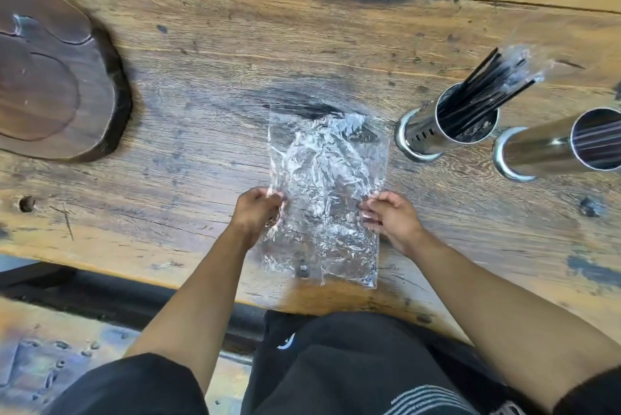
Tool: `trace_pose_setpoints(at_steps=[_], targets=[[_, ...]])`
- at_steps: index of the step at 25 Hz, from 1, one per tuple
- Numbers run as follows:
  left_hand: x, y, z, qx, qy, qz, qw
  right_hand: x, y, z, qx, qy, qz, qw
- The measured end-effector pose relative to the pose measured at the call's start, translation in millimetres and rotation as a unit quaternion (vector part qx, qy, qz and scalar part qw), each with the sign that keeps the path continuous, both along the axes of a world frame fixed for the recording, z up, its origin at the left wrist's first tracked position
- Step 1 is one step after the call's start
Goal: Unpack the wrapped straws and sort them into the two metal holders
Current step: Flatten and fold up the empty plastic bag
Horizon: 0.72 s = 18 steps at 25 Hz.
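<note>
Empty clear wrapper pinched flat at lower centre of the frame.

Left hand point(257, 209) and right hand point(391, 213), each with its grip closed on a side edge of the crumpled plastic bag point(324, 193), low over the wooden worktop point(201, 78). Best lifted clear and set aside, away from the holders. Farther right, black straws point(484, 92) in the nearer metal holder point(447, 125); second holder point(564, 149) cut off by the frame edge, contents hard to make out.
</note>
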State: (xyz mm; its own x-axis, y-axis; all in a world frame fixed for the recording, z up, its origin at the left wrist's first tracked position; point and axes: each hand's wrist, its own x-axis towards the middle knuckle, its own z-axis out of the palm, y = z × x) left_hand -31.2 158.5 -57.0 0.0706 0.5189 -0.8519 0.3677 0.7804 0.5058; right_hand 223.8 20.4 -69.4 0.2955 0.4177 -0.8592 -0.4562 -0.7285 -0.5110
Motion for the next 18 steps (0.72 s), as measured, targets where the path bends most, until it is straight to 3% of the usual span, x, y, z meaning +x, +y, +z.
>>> trace_pose_setpoints(at_steps=[5,8,12,16,18], targets=[[-6.8,-10.0,9.4,-0.029,-0.073,-0.013,0.997,11.3,-14.0,8.9,0.048,-0.023,0.048,0.997],[-6.1,-13.2,18.0,-0.078,-0.112,0.040,0.990,21.7,-19.6,12.7,0.069,-0.034,0.037,0.996],[-7.2,-19.6,27.1,-0.145,-0.194,0.110,0.964,36.0,-22.9,24.1,0.084,0.094,-0.054,0.991],[-3.8,-41.0,25.6,-0.209,-0.341,0.262,0.878,45.7,-38.1,24.9,0.079,0.240,-0.189,0.949],[-3.7,-53.4,21.3,-0.205,-0.356,0.261,0.874,48.0,-50.6,23.1,0.094,0.277,-0.189,0.937]])
